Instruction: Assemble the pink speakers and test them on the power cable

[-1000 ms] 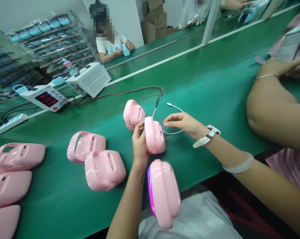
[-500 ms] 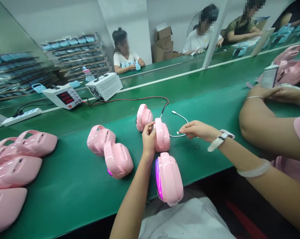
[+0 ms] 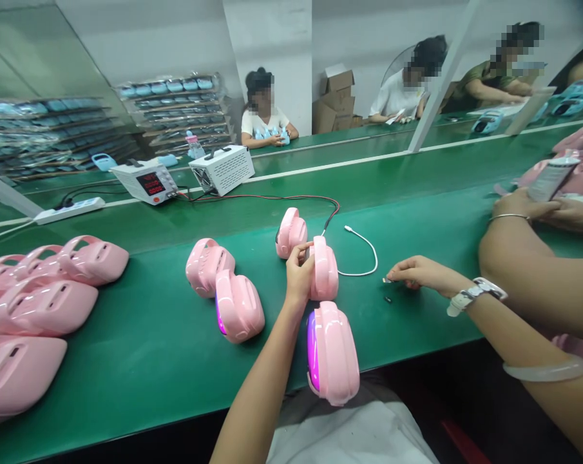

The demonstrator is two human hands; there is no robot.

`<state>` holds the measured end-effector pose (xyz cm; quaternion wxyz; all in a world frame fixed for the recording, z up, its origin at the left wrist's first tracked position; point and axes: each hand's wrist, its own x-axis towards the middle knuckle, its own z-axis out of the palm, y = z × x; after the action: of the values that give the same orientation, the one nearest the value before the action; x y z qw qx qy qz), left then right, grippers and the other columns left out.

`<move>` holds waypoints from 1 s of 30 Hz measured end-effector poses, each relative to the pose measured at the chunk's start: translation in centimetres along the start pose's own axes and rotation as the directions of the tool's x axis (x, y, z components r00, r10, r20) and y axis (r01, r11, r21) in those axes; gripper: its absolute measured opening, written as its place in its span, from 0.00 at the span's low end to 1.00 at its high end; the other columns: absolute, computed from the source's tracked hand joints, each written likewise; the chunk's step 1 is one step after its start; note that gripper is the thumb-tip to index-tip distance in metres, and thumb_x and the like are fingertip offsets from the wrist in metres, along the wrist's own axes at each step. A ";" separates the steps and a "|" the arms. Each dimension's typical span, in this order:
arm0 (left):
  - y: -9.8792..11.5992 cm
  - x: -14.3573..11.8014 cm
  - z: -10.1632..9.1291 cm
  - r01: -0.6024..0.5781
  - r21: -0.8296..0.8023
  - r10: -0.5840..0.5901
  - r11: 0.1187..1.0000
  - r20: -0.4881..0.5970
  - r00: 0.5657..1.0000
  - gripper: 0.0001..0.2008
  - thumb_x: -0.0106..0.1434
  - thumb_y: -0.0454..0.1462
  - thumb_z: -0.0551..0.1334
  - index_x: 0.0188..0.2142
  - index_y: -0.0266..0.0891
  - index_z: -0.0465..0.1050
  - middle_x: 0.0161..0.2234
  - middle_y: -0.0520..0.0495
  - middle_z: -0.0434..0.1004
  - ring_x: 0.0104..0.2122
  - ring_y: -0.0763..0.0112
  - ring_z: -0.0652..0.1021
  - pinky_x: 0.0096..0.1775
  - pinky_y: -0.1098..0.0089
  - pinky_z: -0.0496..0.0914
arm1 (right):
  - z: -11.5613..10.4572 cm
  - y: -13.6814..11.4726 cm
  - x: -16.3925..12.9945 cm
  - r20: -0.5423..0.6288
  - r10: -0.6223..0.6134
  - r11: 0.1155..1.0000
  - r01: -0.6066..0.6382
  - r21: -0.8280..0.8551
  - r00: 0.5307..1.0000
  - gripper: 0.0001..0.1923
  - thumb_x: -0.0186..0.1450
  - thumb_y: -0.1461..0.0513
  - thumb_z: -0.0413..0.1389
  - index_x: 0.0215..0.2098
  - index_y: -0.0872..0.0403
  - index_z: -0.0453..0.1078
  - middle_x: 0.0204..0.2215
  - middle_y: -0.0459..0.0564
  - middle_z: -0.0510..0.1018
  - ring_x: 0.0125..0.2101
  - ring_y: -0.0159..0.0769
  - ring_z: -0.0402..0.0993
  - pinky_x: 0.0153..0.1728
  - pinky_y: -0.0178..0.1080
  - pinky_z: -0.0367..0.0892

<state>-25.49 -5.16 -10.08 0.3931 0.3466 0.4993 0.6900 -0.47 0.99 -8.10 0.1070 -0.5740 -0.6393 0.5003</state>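
My left hand (image 3: 301,274) is closed on a pink portable speaker (image 3: 326,270) with a carrying handle, standing on the green table. A white cable (image 3: 371,254) curves away from this speaker's right side, its loose plug lying on the table. Between the pinched fingertips of my right hand (image 3: 421,274) is a small pale-tipped piece (image 3: 386,280), too small to identify. Just below it lies a tiny black piece (image 3: 388,299). Another pink speaker (image 3: 337,354), its front glowing purple, is at the table's near edge; one more (image 3: 291,233) stands behind my left hand.
Two pink speakers (image 3: 240,309) stand left of my arm, with rows of others (image 3: 25,367) further left. A power supply (image 3: 146,183) with red digits and a white box (image 3: 223,169) sit behind. At right, a co-worker's hands (image 3: 527,206) hold a can-like object.
My right hand has moved right and toward me, away from the white cable, with the small piece still pinched. My left hand stays on the speaker. The camera view has shifted slightly.
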 end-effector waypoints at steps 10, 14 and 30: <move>0.1 0.0 -0.1 0.001 0.004 -0.001 1.000 0.001 1.000 0.18 0.45 0.41 0.66 0.37 0.36 0.75 0.33 0.48 0.75 0.32 0.69 0.72 0.35 0.71 0.65 | 0.2 -0.4 -0.8 0.012 -0.012 0.998 0.011 0.063 1.000 0.19 0.42 0.50 0.66 0.20 0.57 0.74 0.18 0.47 0.68 0.22 0.30 0.57 0.23 0.34 0.53; 0.2 0.0 -0.1 0.007 0.003 -0.007 1.000 0.003 1.000 0.18 0.45 0.41 0.66 0.37 0.36 0.74 0.34 0.47 0.75 0.34 0.68 0.72 0.37 0.71 0.65 | 1.7 -2.8 -1.2 0.050 -0.135 0.934 0.110 0.339 0.990 0.21 0.42 0.49 0.68 0.21 0.57 0.72 0.18 0.44 0.64 0.22 0.28 0.57 0.24 0.35 0.53; 0.3 -0.1 -0.2 0.021 0.042 -0.022 0.999 0.022 1.000 0.21 0.47 0.42 0.66 0.41 0.36 0.73 0.34 0.47 0.74 0.35 0.68 0.72 0.36 0.71 0.65 | 6.3 -6.7 1.3 0.093 -0.157 0.886 0.099 0.452 0.983 0.17 0.42 0.53 0.66 0.19 0.58 0.69 0.16 0.43 0.64 0.20 0.27 0.58 0.22 0.33 0.48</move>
<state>-25.71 -5.36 -9.87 0.3986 0.3569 0.5129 0.6713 -9.59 -0.06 -6.54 0.2277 -0.4579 -0.5497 0.6606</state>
